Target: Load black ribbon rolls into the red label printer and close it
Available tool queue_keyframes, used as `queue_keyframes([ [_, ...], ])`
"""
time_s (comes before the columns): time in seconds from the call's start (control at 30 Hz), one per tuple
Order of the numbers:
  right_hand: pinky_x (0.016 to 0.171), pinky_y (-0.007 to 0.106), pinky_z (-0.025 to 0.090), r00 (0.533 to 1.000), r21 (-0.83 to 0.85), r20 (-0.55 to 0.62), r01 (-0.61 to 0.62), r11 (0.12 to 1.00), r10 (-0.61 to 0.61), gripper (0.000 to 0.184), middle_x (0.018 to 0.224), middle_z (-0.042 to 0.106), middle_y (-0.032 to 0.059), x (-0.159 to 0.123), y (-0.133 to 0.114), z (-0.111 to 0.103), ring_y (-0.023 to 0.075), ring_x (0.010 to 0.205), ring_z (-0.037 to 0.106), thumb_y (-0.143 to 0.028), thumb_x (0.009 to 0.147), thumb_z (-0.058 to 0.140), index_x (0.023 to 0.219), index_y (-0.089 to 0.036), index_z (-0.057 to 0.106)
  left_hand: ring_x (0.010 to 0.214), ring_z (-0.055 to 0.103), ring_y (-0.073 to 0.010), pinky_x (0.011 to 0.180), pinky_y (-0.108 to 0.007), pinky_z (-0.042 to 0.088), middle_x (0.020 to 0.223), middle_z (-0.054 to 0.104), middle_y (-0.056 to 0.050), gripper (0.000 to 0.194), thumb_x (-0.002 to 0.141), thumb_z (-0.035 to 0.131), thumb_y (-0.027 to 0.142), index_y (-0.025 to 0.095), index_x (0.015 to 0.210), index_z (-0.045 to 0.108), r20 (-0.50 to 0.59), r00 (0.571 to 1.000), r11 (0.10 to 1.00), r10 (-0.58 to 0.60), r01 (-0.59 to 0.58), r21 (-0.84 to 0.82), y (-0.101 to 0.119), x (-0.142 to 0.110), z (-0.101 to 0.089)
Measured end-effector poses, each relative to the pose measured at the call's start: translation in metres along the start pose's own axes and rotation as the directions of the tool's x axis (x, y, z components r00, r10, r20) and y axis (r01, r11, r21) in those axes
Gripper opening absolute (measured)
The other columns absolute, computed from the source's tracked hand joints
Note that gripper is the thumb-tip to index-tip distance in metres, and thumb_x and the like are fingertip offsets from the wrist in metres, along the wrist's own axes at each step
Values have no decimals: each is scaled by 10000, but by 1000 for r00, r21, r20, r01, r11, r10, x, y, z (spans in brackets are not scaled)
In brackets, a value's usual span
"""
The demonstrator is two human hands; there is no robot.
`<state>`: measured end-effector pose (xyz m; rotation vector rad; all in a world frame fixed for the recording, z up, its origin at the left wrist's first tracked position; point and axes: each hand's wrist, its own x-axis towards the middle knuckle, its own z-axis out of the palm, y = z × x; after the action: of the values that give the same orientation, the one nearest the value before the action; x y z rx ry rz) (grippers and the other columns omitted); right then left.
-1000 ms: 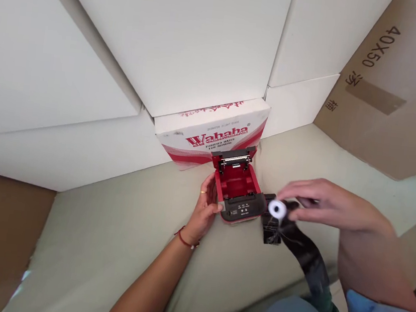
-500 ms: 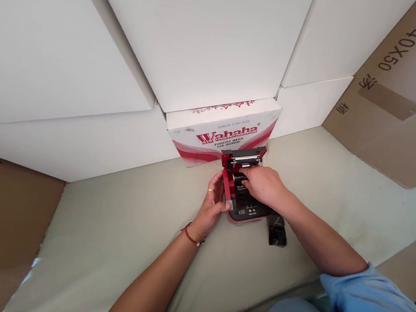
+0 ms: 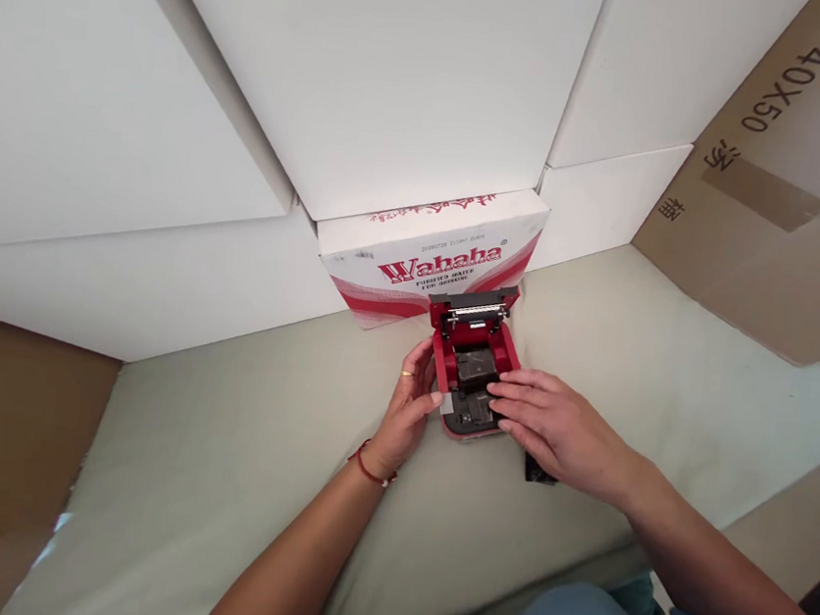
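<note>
A small red and black label printer (image 3: pixel 439 370) sits with its lid (image 3: pixel 473 305) tipped up and back. In its bay lies a dark, shiny roll (image 3: pixel 476 364), and a dark strip runs from it over the front panel. My left hand (image 3: pixel 409 411) grips the printer's left side, thumb on the grey front corner. My right hand (image 3: pixel 563 429) lies over the right edge, its fingers stretched out and the fingertips at the strip. A black shiny piece (image 3: pixel 539 470) on the cloth is partly hidden under my right hand.
Behind the printer stands a white and red Wahaha water carton (image 3: pixel 430 260), close to the raised lid. White boxes (image 3: pixel 377 77) form a wall at the back. Brown cardboard boxes stand at right (image 3: pixel 780 241) and left (image 3: pixel 2 439). Pale green cloth (image 3: pixel 215 463) covers the surface.
My right hand has drawn out of the printer's bay, back and to the right, with its fingers straightened. The roll inside now shows. My left hand keeps its grip on the printer's side.
</note>
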<state>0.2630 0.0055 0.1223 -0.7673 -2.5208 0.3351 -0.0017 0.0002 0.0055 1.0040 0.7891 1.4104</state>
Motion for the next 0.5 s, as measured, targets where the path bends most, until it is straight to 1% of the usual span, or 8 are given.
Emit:
queue_keyframes([
  [0.1,1306,574,575,999,-40,12,-41,998,41,382,1562,785,122,-22,-6,10,291,1492,723,-220,1146,635,1506,-225,762,1739,413,-368,1404,-577,411,1836,460,-82,797,934,872,525,396,1652,551,-52,995,987,91,-83,134,1,-5,-1],
  [0.17,1358,588,512,998,-49,0,-62,997,62,431,1612,749,129,-30,-9,18,285,1555,676,-226,1147,636,1569,-229,718,1714,437,-350,1414,-577,389,1786,497,-85,694,1002,811,492,397,1647,575,-86,960,913,265,-222,342,6,-11,2],
  [0.23,1374,598,485,998,-43,-17,-64,997,63,444,1626,737,140,-33,-11,23,283,1578,655,-241,1151,635,1590,-224,700,1594,550,-333,1389,-586,407,1619,618,-98,549,1057,740,403,378,1598,648,-15,873,711,488,-387,587,15,-18,9],
  [0.3,1368,615,486,998,-19,-29,-59,998,59,428,1612,745,152,-32,-11,24,289,1568,665,-277,1159,638,1577,-215,708,1425,647,-321,1306,-569,488,1425,719,-90,506,1047,722,320,384,1549,707,204,783,464,588,-533,707,22,-25,17],
  [0.37,1349,617,508,998,37,-35,-57,998,58,376,1554,787,140,-27,-10,19,288,1509,715,-321,1165,642,1513,-235,756,1262,705,-312,1235,-555,527,1241,781,-75,569,1009,749,283,388,1565,700,397,719,280,571,-625,729,24,-31,24],
  [0.4,1337,601,524,997,75,-47,-64,995,67,344,1517,812,125,-22,-7,15,281,1464,748,-335,1170,635,1470,-255,785,1214,718,-312,1224,-560,525,1186,793,-68,590,992,764,270,399,1563,700,445,712,230,543,-636,737,23,-33,26],
  [0.43,1321,575,546,993,113,-76,-82,990,91,322,1486,830,110,-15,-4,9,269,1417,777,-342,1177,621,1430,-275,808,1185,728,-314,1218,-573,523,1169,799,-66,596,982,771,258,415,1553,703,460,721,207,519,-628,750,21,-34,28],
  [0.5,1291,520,577,962,161,-196,-159,974,189,338,1477,836,94,3,7,-2,253,1378,796,-359,1198,566,1407,-300,825,1172,737,-317,1231,-599,508,1188,802,-66,588,977,774,244,446,1526,716,455,756,221,471,-600,769,14,-37,27],
])
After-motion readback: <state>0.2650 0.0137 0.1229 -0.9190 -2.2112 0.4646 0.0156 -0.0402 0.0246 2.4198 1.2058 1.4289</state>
